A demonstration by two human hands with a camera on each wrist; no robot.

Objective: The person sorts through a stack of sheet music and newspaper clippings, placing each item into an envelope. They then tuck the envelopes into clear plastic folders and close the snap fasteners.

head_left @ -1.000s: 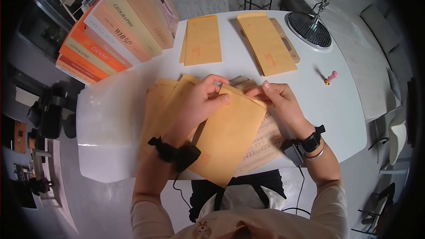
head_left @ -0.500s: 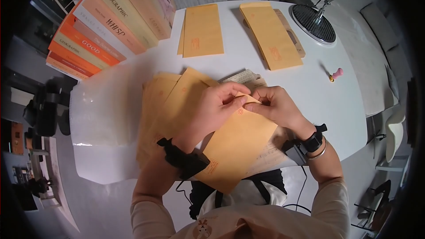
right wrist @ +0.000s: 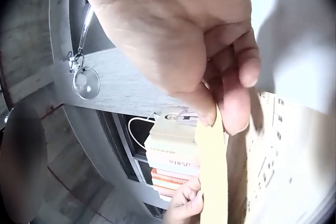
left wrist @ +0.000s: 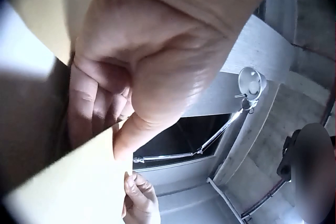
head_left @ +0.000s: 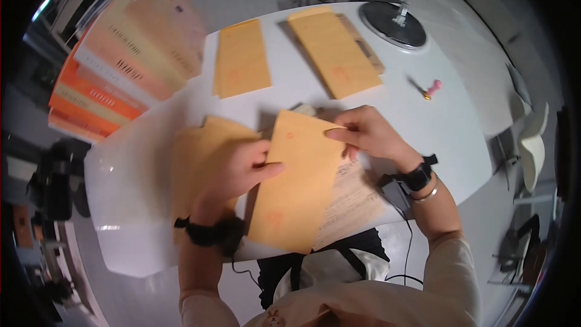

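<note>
While the left hand and right hand pinch an envelope, it partly hides the sheet music beneath.

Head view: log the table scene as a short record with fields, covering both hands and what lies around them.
Held item: tan envelope with red print
Left hand: pinches its left edge, thumb on the front
Right hand: pinches it near the upper right corner
Partly hidden by it: sheet music
Left of it: more tan envelopes
Far side of white table: two envelope groups, lamp base
Right side: small pink-handled object
Far left: books
</note>
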